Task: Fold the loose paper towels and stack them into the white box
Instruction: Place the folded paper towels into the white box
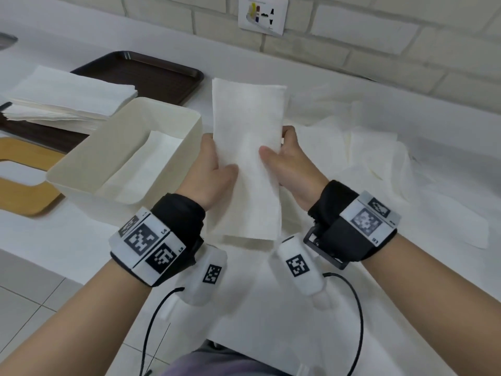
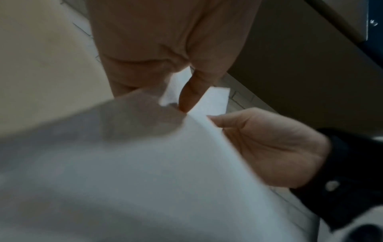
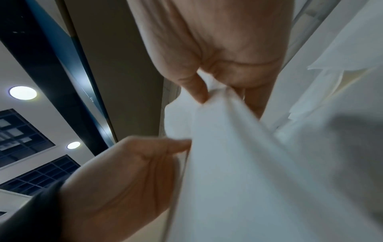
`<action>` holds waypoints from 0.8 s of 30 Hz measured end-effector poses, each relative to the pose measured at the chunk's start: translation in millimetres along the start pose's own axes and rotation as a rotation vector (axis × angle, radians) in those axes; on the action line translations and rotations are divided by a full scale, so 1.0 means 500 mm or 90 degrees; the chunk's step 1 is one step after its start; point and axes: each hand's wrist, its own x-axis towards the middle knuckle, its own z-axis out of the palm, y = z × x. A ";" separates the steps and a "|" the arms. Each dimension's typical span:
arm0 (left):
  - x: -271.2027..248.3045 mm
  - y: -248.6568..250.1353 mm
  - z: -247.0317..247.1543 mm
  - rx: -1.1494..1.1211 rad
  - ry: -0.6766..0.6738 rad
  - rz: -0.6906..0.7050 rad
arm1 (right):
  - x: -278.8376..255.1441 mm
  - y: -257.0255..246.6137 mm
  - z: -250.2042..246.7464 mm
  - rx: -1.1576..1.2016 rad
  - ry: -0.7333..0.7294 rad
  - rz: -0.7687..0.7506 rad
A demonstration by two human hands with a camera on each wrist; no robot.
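Left hand: the left hand (image 1: 210,169) pinches the left edge of the folded paper towel (image 1: 248,158), thumb on the near face, fingers hidden behind the sheet; in the left wrist view the thumb tip presses into the paper

Right hand: the right hand (image 1: 291,164) grips the towel's right edge at about the same height, thumb laid across the front, fingers curled round behind it

Held towel: a long narrow strip, held upright between the two hands and clear of the counter (image 1: 67,234); its top end rises past the fingertips, its bottom end hangs below the wrists; whether it is folded once or more I cannot tell

White box: the white box (image 1: 81,164) stands just left of the left hand, open; a folded towel (image 1: 146,164) lies flat inside it

Loose towels: a rumpled heap of loose paper towels (image 1: 379,147) lies on the counter beyond and to the right of the right hand

Left of the box: a neat stack of flat towels (image 1: 67,96) rests on a dark brown tray (image 1: 162,74), beyond the left hand; a wooden board (image 1: 24,164) lies further left

Wall: a socket plate (image 1: 263,14) sits on the white brick wall, far beyond both hands
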 end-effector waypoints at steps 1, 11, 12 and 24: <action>-0.011 0.004 -0.008 0.022 -0.015 -0.011 | 0.002 -0.004 -0.012 -0.001 -0.005 -0.003; -0.071 0.019 -0.058 -0.046 -0.050 -0.111 | 0.033 -0.094 -0.057 -0.137 -0.165 -0.062; -0.075 0.021 -0.067 -0.085 -0.046 -0.109 | 0.039 -0.101 -0.050 -0.127 -0.156 -0.068; -0.079 0.070 -0.259 0.150 0.163 0.009 | 0.172 -0.180 0.072 -0.234 -0.003 -0.293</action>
